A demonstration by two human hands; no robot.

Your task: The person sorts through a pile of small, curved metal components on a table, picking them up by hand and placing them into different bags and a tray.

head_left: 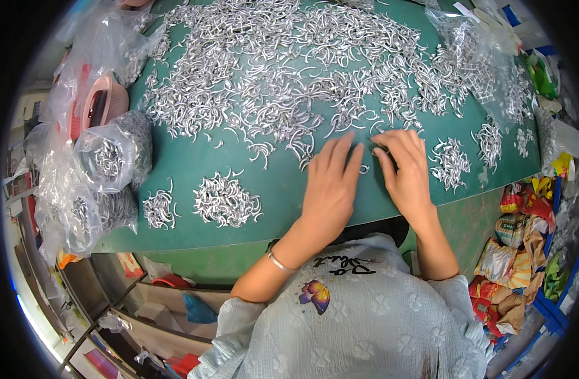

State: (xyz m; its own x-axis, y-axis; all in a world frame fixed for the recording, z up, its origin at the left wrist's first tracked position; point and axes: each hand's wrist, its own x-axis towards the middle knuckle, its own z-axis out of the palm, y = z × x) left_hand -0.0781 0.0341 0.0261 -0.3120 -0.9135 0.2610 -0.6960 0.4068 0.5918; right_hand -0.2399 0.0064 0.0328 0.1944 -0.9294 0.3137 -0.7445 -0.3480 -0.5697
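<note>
A large spread of small curved silvery metal pieces (270, 95) covers the far and middle part of the green table (289, 208). My left hand (332, 183) lies over the near edge of this spread, its fingers stretched out and touching or just above the pieces. Beside it, my right hand (406, 174) has bent fingers, with thumb and index apart. I see nothing held in either hand, though the fingertips partly hide what is under them. One loose curved piece (364, 169) lies between the hands.
Small piles of the same pieces lie at left, a larger pile (226, 199) and a smaller pile (160, 209), and at right, a pile (451, 164). Clear plastic bags (106, 161) of pieces and a pink basket (115, 101) stand at the left edge. Another plastic bag (485, 69) lies far right.
</note>
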